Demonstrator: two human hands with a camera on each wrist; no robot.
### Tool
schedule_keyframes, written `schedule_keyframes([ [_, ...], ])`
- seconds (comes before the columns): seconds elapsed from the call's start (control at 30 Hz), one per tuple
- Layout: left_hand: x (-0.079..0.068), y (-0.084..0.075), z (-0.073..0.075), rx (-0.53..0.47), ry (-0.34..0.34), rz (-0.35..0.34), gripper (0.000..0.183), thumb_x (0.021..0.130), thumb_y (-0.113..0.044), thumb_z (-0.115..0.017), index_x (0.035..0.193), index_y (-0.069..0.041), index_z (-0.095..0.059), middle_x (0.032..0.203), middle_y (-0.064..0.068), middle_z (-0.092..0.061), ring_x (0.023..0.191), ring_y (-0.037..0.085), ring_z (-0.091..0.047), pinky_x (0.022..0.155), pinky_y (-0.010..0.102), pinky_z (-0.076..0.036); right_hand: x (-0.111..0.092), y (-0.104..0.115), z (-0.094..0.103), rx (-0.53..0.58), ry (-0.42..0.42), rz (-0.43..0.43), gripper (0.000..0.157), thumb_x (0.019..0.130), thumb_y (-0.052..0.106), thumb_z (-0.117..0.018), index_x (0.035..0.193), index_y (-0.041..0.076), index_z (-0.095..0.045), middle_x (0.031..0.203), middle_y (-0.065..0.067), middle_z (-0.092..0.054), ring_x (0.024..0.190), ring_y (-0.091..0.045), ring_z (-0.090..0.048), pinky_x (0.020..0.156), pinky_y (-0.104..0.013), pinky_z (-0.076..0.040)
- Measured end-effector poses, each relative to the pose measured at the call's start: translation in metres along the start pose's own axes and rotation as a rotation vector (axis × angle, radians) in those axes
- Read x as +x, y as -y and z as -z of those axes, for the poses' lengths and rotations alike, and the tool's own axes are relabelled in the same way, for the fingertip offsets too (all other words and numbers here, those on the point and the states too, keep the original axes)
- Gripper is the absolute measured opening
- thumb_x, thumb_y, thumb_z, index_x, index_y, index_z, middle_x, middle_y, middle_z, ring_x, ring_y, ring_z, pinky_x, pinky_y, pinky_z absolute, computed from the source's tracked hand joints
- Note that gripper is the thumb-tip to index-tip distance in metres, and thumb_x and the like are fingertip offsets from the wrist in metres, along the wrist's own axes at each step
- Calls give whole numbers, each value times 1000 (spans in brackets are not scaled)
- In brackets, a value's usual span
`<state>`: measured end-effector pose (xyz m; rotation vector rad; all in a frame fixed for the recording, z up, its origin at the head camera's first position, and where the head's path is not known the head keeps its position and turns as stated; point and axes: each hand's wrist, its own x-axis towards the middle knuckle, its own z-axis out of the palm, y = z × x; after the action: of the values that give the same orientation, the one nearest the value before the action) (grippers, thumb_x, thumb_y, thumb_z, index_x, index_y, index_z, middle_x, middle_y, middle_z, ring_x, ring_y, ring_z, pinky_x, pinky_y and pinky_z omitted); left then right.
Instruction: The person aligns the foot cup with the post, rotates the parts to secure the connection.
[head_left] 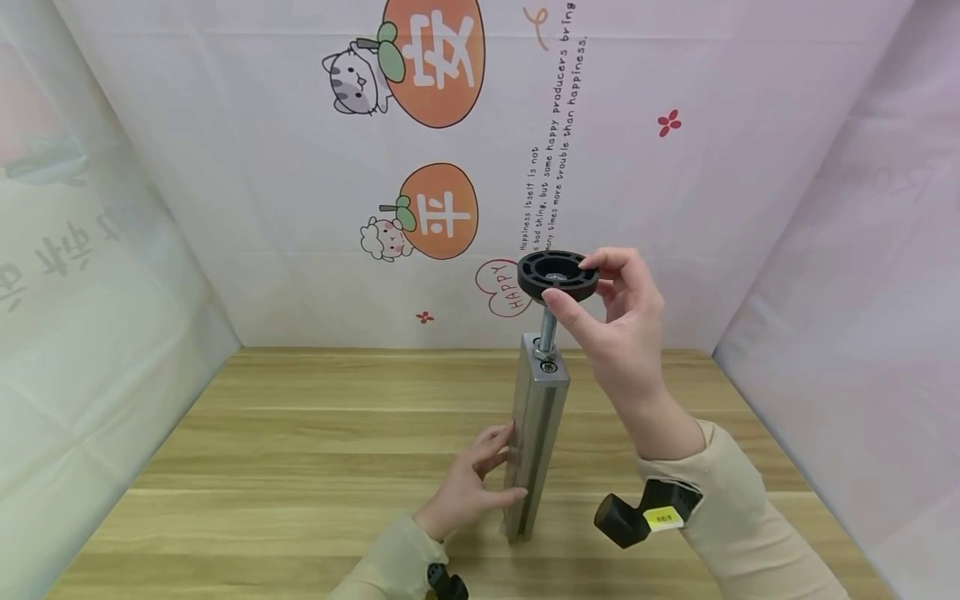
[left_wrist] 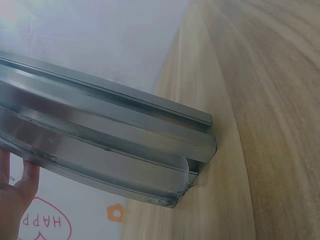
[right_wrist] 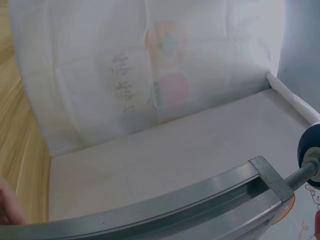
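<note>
A grey aluminium profile (head_left: 542, 433) stands upright on the table, leaning slightly, with its lower end on the wood. My left hand (head_left: 471, 490) holds the profile low down, thumb on one side and fingers on the other. From the plate on its top end rises a threaded bolt (head_left: 548, 333), with a nut at its base. The bolt carries a round black levelling foot (head_left: 542, 288), whose rim my right hand (head_left: 630, 333) pinches between thumb and fingers. Long slots run along the profile (left_wrist: 105, 127) in the left wrist view. Bolt threads (right_wrist: 301, 176) show between end plate and foot in the right wrist view.
The wood-grain table (head_left: 300, 467) lies under both hands. A white printed cloth (head_left: 300, 183) hangs behind it, with more cloth at the left and right sides. A black wrist camera (head_left: 637, 512) is strapped to the right sleeve, another (head_left: 447, 582) to the left.
</note>
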<state>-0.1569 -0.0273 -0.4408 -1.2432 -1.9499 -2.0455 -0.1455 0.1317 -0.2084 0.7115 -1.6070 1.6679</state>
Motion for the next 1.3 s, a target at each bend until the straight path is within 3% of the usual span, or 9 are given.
schedule_keyframes([
  [0.17, 0, -1, 0, 1, -2, 6, 81, 77, 8, -70, 147, -8, -31, 139, 27, -36, 124, 3, -41, 106, 33, -43, -2, 3, -3, -106, -7, 38, 33, 72, -2, -76, 95, -7, -53, 96, 5, -49, 94, -13, -53, 84, -24, -44],
  [0.23, -1, 1, 1, 10, 2, -11, 81, 78, 7, -70, 147, -9, -31, 138, 28, -36, 124, 3, -41, 105, 34, -43, -2, 3, -4, -125, -5, 63, 44, 75, 7, -78, 99, -15, -48, 96, 6, -48, 94, -13, -53, 84, -25, -44],
  [0.3, -1, 1, 0, 12, 2, -10, 80, 79, 7, -70, 147, -8, -30, 138, 28, -36, 124, 3, -41, 105, 34, -43, -3, 0, -3, -93, -4, 83, 51, 76, 20, -80, 101, -12, -51, 98, 6, -51, 94, -12, -52, 85, -25, -43],
  [0.4, -1, 0, 0, 15, 3, -10, 79, 78, 7, -70, 146, -2, -30, 137, 30, -35, 124, 3, -41, 105, 35, -43, -2, -5, -2, 45, 14, 84, 51, 80, 36, -75, 109, 0, -54, 102, 1, -53, 96, -13, -51, 85, -24, -43],
  [0.47, 0, 0, 0, 15, 6, -10, 77, 78, 7, -70, 144, 3, -30, 137, 31, -35, 124, 3, -41, 105, 35, -43, 0, -9, 0, 216, 62, 48, 42, 86, 32, -68, 116, 7, -53, 105, -3, -54, 97, -14, -52, 87, -24, -44],
  [0.6, 0, -1, 0, 18, 8, -15, 76, 78, 7, -70, 143, 5, -30, 137, 33, -34, 124, 4, -41, 105, 37, -43, 10, -18, 4, 583, 250, -86, 34, 93, 24, -49, 124, 9, -48, 113, -7, -57, 102, -17, -56, 94, -27, -45],
  [0.7, 0, 0, 0, 23, 6, -21, 78, 78, 8, -70, 145, 1, -30, 137, 31, -35, 124, 5, -42, 105, 37, -43, 16, -22, 5, 733, 385, -203, 36, 93, 24, -43, 127, 11, -48, 118, -8, -58, 107, -19, -56, 99, -29, -42],
  [0.97, -1, 2, 0, 9, 4, -35, 83, 77, 9, -70, 147, -11, -30, 137, 30, -36, 125, 6, -42, 105, 35, -43, 21, -28, 7, 953, 499, -331, 45, 85, 24, -48, 125, 5, -55, 123, -17, -56, 114, -25, -53, 102, -28, -40],
  [1.3, 0, 0, 0, 9, 3, -46, 86, 76, 10, -70, 148, -15, -30, 136, 29, -37, 123, 2, -42, 105, 34, -44, 21, -32, 7, 986, 553, -328, 38, 87, 19, -39, 117, 10, -60, 124, -10, -58, 110, -21, -51, 99, -30, -37],
])
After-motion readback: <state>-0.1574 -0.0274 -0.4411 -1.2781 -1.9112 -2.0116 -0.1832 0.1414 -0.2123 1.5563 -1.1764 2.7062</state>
